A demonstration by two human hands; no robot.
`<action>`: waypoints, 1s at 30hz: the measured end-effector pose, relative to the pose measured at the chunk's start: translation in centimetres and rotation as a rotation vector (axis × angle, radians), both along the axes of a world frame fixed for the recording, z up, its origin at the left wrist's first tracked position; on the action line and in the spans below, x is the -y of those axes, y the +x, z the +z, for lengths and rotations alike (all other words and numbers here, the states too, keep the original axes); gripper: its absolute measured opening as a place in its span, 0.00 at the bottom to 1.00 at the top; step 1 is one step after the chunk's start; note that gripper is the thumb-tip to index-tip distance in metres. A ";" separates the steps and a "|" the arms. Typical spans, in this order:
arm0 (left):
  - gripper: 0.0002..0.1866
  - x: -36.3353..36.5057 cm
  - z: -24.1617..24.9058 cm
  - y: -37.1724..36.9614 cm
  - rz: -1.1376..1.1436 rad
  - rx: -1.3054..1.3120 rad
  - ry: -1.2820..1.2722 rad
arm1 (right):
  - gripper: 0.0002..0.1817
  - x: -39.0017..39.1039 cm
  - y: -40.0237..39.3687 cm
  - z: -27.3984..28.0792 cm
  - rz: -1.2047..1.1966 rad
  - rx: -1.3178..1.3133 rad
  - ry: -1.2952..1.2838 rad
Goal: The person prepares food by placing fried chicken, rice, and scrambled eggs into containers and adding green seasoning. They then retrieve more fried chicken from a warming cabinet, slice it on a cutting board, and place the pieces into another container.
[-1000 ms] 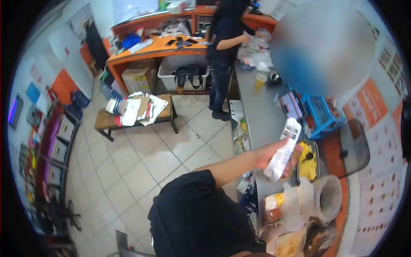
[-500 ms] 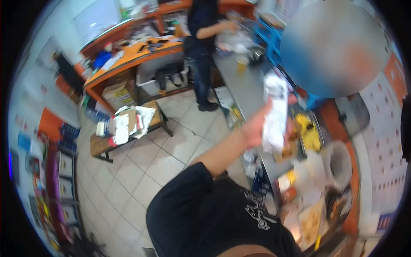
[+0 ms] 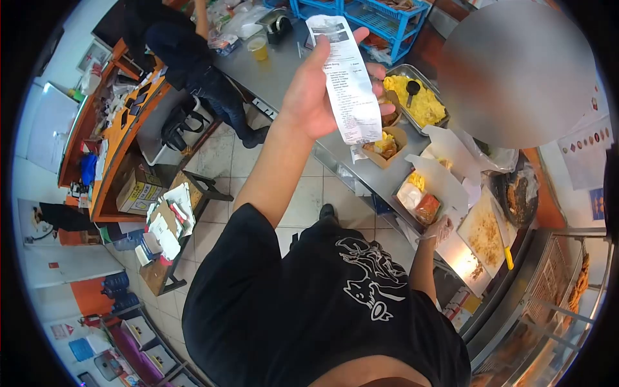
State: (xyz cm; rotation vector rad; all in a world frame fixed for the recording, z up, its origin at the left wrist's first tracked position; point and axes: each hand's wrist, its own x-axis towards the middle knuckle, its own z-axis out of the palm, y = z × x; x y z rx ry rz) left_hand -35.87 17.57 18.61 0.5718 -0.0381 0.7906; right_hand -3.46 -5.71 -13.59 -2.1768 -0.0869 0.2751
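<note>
My left hand (image 3: pixel 314 97) holds a long printed receipt (image 3: pixel 353 84) up over the steel counter, the thumb lying on its front and the fingers behind it. A clear glove covers my right hand (image 3: pixel 437 232), which grips the near corner of an open takeaway box (image 3: pixel 401 188). Inside that box are yellow food, a white portion and a reddish wrapped portion (image 3: pixel 427 209). Beyond it sits a smaller brown paper tray (image 3: pixel 385 155) with food. A metal pan of yellow food (image 3: pixel 425 106) with a black spoon (image 3: pixel 412 90) stands farther back.
A cutting board (image 3: pixel 483 232) with crumbs and a yellow-handled knife (image 3: pixel 509 257) lie at the right. Blue crates (image 3: pixel 367 22) and a cup (image 3: pixel 258 48) are at the counter's far end. Another person (image 3: pixel 193 58) stands at the far left, near a bench (image 3: pixel 169 277).
The view has swung round to the right and steadied. The receipt is now higher in view, its print clearer. My gloved right hand and the open box now show clearly.
</note>
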 end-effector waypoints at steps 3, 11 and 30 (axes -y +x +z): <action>0.31 -0.6 -0.1 0.9 -0.007 -0.017 -0.071 | 0.28 0.2 -0.6 0.7 -0.004 0.050 0.052; 0.31 -1.0 -0.2 2.0 0.015 -0.087 -0.062 | 0.24 -0.4 -1.1 1.6 -0.004 -0.047 0.140; 0.27 7.0 -31.7 7.8 0.000 -1.641 0.779 | 0.06 0.0 -4.7 5.5 1.052 0.851 -0.119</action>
